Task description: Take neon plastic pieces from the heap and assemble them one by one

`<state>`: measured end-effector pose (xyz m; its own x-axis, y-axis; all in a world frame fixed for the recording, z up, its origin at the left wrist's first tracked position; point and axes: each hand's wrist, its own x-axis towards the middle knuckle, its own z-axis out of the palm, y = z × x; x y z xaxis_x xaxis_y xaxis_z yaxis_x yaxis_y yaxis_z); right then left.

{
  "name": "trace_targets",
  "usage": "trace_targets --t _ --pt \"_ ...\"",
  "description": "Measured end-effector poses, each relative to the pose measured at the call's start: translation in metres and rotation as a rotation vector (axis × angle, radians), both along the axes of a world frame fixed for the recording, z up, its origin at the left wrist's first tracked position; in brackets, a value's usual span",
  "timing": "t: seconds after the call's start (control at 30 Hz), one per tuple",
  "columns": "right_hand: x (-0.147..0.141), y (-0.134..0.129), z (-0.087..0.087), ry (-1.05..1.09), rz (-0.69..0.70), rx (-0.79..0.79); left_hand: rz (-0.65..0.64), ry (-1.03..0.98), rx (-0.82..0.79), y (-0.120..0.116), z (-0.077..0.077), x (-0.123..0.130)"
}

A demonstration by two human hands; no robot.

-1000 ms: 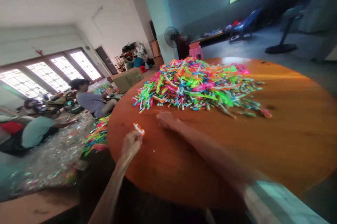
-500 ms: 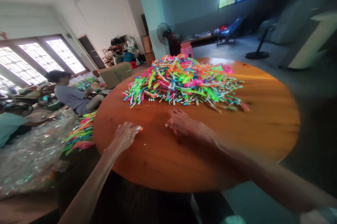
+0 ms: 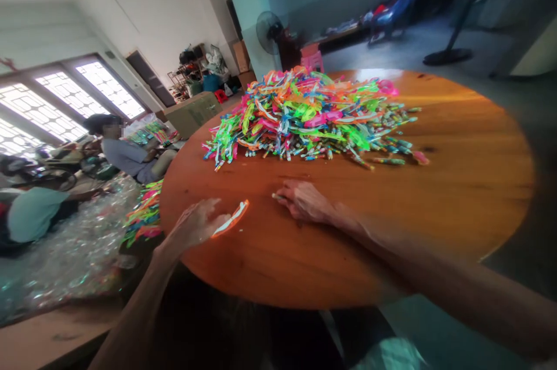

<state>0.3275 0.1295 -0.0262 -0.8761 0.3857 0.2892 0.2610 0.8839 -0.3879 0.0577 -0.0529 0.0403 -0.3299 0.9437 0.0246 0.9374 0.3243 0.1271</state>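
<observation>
My left hand [image 3: 195, 220] is at the left part of the round wooden table, its fingers apart and slightly blurred. A curved orange-and-white plastic strip [image 3: 232, 219] lies by its thumb; whether the two touch I cannot tell. My right hand [image 3: 302, 200] is closed above the middle of the table, and a small pale tip [image 3: 275, 196] pokes out from its fingers. The rest of that thin piece is hidden. Beyond both hands rises a large heap of bright plastic strips and thin sticks [image 3: 300, 118] in green, orange, pink, blue and white.
The round table [image 3: 435, 213] fills the middle. Clear plastic wrapping [image 3: 82, 242] and more coloured strips [image 3: 145, 210] are at the left. One person [image 3: 126, 152] sits there, another [image 3: 37, 213] bends nearby. A cardboard box [image 3: 194, 115] and a fan [image 3: 270, 33] stand behind.
My left hand has opened and drawn back left; the orange-and-white strip, mostly hidden before, now shows beside it. The right hand stays closed at nearly the same place. The view has shifted.
</observation>
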Motion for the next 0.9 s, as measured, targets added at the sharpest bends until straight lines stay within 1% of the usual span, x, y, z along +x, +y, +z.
trace_targets --t 0.07,0.1,0.23,0.33,0.4,0.47,0.5,0.53,0.6,0.73,0.83,0.9 --pt "-0.001 0.001 -0.001 -0.004 0.018 0.002 0.003 -0.082 -0.066 -0.011 -0.005 0.005" --pt "-0.001 0.001 -0.002 -0.003 0.023 0.010 0.002 -0.117 -0.064 -0.016 -0.009 0.010" --pt "-0.001 0.000 -0.008 0.022 0.018 0.034 -0.019 -0.231 0.044 -0.023 -0.025 0.034" --pt "0.001 0.000 -0.011 0.021 0.033 0.039 -0.086 -0.327 0.089 -0.026 -0.027 0.038" --pt "0.002 0.000 -0.012 0.010 0.057 0.042 -0.146 -0.262 0.194 -0.029 -0.024 0.037" --pt "0.002 0.000 -0.012 0.005 0.067 0.043 -0.235 -0.110 0.286 -0.030 -0.022 0.037" --pt "0.002 -0.001 -0.011 0.006 0.063 0.042 -0.287 -0.033 0.299 -0.029 -0.022 0.039" --pt "0.002 -0.001 -0.010 0.009 0.057 0.040 -0.334 0.027 0.287 -0.027 -0.022 0.043" --pt "0.003 -0.003 -0.009 0.013 0.046 0.037 -0.391 0.078 0.239 -0.021 -0.025 0.051" --pt "0.004 -0.004 -0.007 0.041 0.053 0.024 -0.389 0.076 0.174 -0.002 -0.032 0.063" --pt "0.004 -0.004 -0.006 0.068 0.052 0.008 -0.410 0.098 0.124 0.009 -0.034 0.063" --pt "0.004 -0.005 -0.006 0.072 0.049 -0.009 -0.452 0.163 0.075 0.014 -0.033 0.061"
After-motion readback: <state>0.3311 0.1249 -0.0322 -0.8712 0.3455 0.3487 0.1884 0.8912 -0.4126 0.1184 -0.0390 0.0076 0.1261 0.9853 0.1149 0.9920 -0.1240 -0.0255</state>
